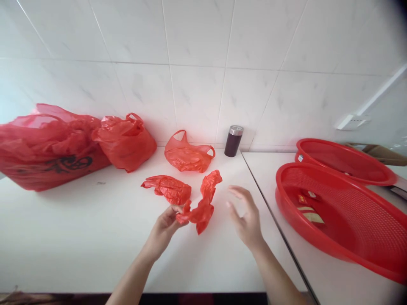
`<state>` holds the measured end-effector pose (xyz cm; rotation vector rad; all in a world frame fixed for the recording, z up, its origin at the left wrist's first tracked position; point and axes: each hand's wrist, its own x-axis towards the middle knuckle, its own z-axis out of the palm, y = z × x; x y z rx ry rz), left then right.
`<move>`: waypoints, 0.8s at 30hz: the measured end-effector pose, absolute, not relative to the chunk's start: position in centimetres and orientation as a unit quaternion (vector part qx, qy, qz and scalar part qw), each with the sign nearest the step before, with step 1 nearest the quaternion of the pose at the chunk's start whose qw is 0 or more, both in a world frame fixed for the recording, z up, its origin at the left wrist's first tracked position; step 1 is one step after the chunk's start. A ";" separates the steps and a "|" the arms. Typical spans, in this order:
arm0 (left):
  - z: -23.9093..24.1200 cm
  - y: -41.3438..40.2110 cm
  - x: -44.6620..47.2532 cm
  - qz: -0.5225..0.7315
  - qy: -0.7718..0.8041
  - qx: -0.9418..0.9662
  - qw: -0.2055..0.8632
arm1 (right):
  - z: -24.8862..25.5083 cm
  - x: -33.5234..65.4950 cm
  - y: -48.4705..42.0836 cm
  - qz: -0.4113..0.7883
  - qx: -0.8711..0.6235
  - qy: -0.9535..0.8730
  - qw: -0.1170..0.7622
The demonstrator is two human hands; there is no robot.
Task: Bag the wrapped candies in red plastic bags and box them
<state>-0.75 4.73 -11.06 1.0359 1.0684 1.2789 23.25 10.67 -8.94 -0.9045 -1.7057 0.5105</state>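
Observation:
Between the fingers of my left hand (168,221) is one end of a crumpled red plastic bag (204,209). The bag hangs twisted over the white table and bends upward at its far end. My right hand (246,218) is held to the right of this bag, apart from it, with thumb and fingers spread and nothing in them. Just beyond my left hand, another crumpled red plastic bag (173,189) lies on the table. Farther back, a red carrier bag (188,156) with two handle loops rests near the wall.
Large full red bags (54,148) and a smaller filled red bag (127,142) stand at the back left. A dark tumbler (233,142) is by the wall. On the right, a red mesh basket (286,203) holds small packets; another red basket (389,176) sits behind, beyond a table seam.

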 end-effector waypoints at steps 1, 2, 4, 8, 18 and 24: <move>-11.1 4.3 -0.4 0.532 0.437 0.454 0.566 | -8.7 22.7 10.4 0.187 -0.348 -0.774 0.494; -11.1 4.0 -0.1 0.525 0.425 0.465 0.573 | -8.6 22.1 10.2 0.169 -0.318 -0.824 0.438; -11.2 3.6 -0.2 0.527 0.407 0.470 0.579 | -8.7 21.4 9.9 0.159 -0.283 -0.889 0.323; -11.5 3.9 -2.9 0.583 0.438 0.428 0.534 | -9.8 22.1 10.4 0.157 -0.315 -0.908 0.227; -12.6 10.6 -5.6 0.401 0.712 0.554 0.161 | -12.9 24.0 10.7 0.088 -0.447 -0.777 0.435; -7.1 14.8 -6.7 0.329 0.686 0.624 0.180 | -15.5 23.4 11.0 0.084 -0.468 -0.738 0.478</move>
